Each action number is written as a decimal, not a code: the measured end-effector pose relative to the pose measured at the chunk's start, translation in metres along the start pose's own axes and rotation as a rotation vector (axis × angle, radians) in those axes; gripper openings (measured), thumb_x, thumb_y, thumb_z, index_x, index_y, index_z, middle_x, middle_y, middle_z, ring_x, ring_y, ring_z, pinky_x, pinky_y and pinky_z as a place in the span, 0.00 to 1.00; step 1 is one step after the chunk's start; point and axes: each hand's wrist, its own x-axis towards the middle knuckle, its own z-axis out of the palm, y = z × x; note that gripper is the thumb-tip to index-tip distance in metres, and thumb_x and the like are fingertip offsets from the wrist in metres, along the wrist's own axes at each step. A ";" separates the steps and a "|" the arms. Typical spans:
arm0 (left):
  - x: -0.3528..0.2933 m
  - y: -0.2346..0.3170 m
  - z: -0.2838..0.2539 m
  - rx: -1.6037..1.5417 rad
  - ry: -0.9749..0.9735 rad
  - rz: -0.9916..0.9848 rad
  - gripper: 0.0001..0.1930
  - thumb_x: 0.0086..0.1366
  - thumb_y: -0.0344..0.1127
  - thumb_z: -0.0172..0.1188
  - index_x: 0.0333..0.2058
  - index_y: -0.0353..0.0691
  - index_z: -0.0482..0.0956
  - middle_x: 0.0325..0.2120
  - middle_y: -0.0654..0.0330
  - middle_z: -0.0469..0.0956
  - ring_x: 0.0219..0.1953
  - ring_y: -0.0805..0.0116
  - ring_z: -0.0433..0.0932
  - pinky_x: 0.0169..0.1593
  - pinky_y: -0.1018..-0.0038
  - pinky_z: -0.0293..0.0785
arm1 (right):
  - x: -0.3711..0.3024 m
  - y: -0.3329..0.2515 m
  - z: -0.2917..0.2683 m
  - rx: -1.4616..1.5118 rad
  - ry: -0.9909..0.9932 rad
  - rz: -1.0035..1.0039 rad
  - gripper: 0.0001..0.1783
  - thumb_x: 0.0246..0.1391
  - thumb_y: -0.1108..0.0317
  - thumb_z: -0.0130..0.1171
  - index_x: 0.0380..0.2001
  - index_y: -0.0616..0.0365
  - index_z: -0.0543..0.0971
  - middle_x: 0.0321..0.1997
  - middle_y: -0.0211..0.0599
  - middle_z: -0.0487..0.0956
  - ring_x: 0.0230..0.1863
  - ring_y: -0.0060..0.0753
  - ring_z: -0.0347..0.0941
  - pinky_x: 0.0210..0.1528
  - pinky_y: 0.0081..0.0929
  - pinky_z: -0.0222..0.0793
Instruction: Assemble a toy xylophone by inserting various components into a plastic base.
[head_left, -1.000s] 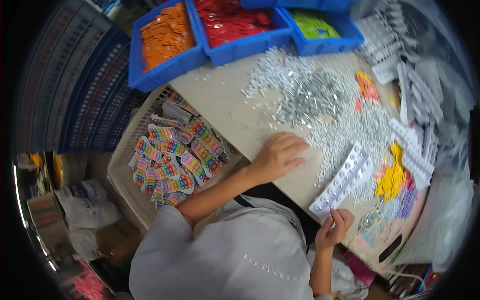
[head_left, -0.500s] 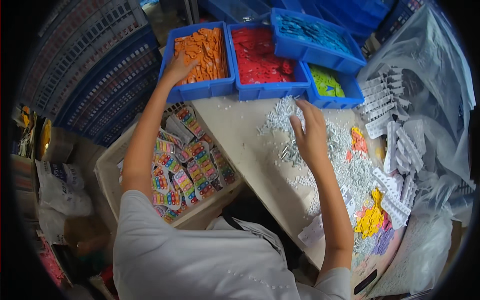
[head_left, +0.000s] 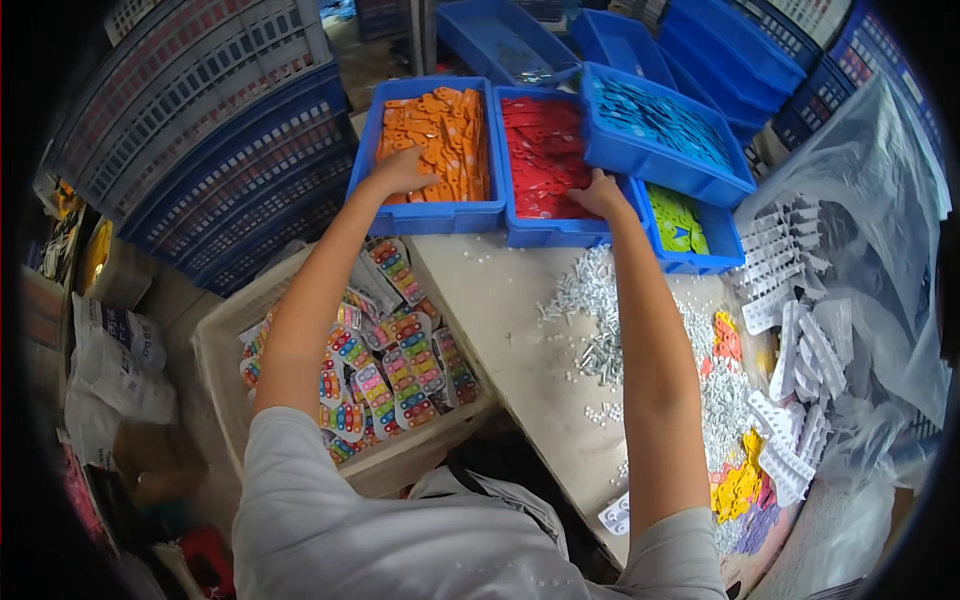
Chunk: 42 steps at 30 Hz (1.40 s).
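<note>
On the far left of our view, mesh-sided crates [head_left: 265, 170] stand in a tall stack, probably to save floor space in a cramped room, with white plastic bags [head_left: 120, 365] dumped below them. Next comes our pale basket [head_left: 430, 446], tucked just beside the table, likely so stuff can drop straight in; it's heaped with rainbow-coloured strips [head_left: 408, 375].

Then our left hand [head_left: 403, 175]: it's on the orange pieces [head_left: 450, 130] in the left blue bin [head_left: 440, 218], fingers loosely spread and partly dug in. We can't tell if it has hold of any. Bins line the table's far edge, which seems handy for keeping colours apart within arm's reach.

The red pieces [head_left: 540, 140] sit in the next bin, and our right hand [head_left: 603, 197] is at its right side, thumb away from the fingers, so partly open. The fingertips are hard to make out, so no idea whether they're pinching a piece. A bin of blue pieces [head_left: 660, 115] perches at a slant over the one with green pieces [head_left: 677, 222], presumably for lack of room.

The table [head_left: 500, 320] is pale, messy with silvery bits [head_left: 590, 290]. Right of those lie yellow pieces [head_left: 740, 487], white moulded strips [head_left: 785, 460] and see-through plastic sheeting [head_left: 850, 210].
</note>
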 end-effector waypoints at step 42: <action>0.082 0.026 -0.001 -0.003 -0.021 0.126 0.27 0.57 0.53 0.60 0.56 0.54 0.77 0.62 0.44 0.64 0.64 0.34 0.61 0.66 0.43 0.57 | -0.037 -0.044 -0.003 0.056 0.037 -0.056 0.47 0.28 0.58 0.83 0.56 0.50 0.71 0.62 0.57 0.67 0.57 0.67 0.72 0.54 0.49 0.76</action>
